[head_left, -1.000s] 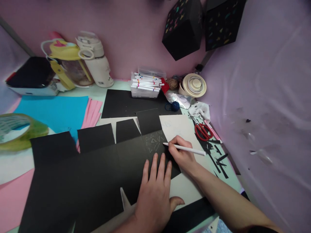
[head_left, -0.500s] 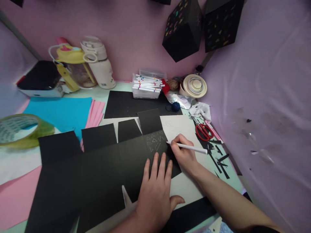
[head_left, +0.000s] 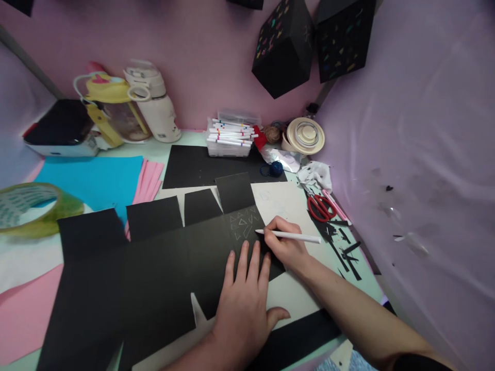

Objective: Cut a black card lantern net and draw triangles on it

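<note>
A large sheet of black card with cut flaps along its edges lies across the table. My left hand rests flat on its right part, fingers spread and holding nothing. In my right hand is a slim white pen, gripped between thumb and fingers. Its tip is at the card, just right of a group of thin, pale triangle outlines. Whether the tip touches the card I cannot tell.
Behind the card stands a clear box of white markers. Red-handled scissors and black paper scraps lie to the right. A tape roll is at the left, bottles behind. Black boxes hang above.
My right hand has moved the pen slightly left, its tip now nearer the triangle outlines. My left hand stays flat on the card. The whole view has shifted a little.
</note>
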Demonstrator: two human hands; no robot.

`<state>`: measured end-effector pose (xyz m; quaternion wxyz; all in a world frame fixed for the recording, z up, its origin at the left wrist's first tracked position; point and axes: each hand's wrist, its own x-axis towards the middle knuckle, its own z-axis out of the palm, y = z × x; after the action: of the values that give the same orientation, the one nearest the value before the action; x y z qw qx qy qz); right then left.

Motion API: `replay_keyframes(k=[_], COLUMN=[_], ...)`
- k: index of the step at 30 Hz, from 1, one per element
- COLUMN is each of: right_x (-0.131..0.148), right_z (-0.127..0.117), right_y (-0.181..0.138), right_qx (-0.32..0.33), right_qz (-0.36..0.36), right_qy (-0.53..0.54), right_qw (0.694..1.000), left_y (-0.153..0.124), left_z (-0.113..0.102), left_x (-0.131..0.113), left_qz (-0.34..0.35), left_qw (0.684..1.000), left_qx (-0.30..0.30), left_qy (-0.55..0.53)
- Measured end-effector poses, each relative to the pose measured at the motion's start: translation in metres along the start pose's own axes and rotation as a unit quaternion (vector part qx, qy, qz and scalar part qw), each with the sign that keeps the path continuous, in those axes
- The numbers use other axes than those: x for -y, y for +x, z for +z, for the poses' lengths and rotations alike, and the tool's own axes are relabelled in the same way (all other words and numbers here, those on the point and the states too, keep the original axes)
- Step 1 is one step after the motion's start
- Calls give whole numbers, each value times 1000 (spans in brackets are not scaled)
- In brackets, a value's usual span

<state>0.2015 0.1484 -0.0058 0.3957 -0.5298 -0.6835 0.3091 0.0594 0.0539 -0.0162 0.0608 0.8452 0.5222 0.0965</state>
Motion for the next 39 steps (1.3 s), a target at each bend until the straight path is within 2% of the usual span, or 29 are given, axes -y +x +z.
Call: replay_keyframes(k=[11,25,35,39], right_x=[0,-3,-6,-8], right_z=[0,1,-6,-9], right_y=[0,1,0,1], right_qx=[0,-80,-106,-68], right_qz=[-13,16,30,46], right_qy=[-4,-26,2,-4], right_qw=[1000,996,994,997], left_y=[0,0,-1,0], left_z=[-2,0,2,2], left_x=[-1,-1,-1,-1], left_qz=[-1,-1,1,-2], left_qw=[1000,1000,1000,1000], left_qx=[0,1,-2,-3], left_qy=[2,4,0,0])
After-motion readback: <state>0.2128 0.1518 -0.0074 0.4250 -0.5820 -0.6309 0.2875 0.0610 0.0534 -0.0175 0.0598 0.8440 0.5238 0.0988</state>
